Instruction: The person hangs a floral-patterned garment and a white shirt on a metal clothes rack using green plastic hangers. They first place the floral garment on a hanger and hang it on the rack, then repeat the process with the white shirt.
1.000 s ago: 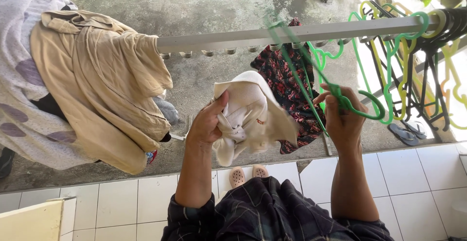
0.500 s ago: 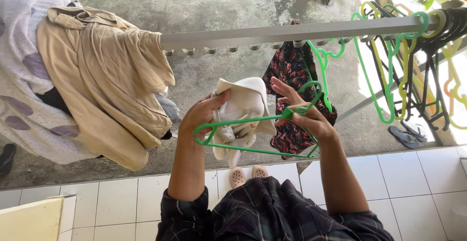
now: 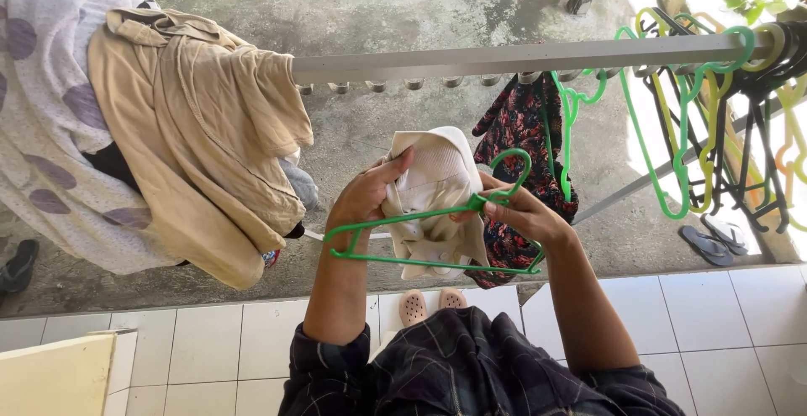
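Head view, looking down over a grey metal drying rail (image 3: 504,56) that crosses the frame above a rough concrete floor (image 3: 403,4).

Left hand (image 3: 363,199): its grip is closed on a bunched cream garment (image 3: 433,189), thumb pressed against the upper edge of the cloth. The garment sits between the two hands, just below the rail and in front of the concrete.

Right hand (image 3: 519,214): its grip is closed on the neck of a green plastic hanger (image 3: 420,239), just under the hook, which curls upward beside the garment. The hanger's triangular frame lies tilted across the front of the garment, its far corner reaching the left hand; whether the left fingers also pinch that corner cannot be told with certainty.

Surroundings: a beige shirt (image 3: 202,130) is draped over the rail at left, lying on a pale sheet with purple spots (image 3: 42,130). A dark floral cloth (image 3: 525,130) hangs on a green hanger behind the right hand. Empty hangers (image 3: 714,105) in green, yellow and black crowd the right end of the rail. Below, white floor tiles (image 3: 210,349), a pair of pink clogs (image 3: 431,302) and the person's dark plaid sleeves (image 3: 471,374). Dark flip-flops (image 3: 710,244) lie on the concrete at right.
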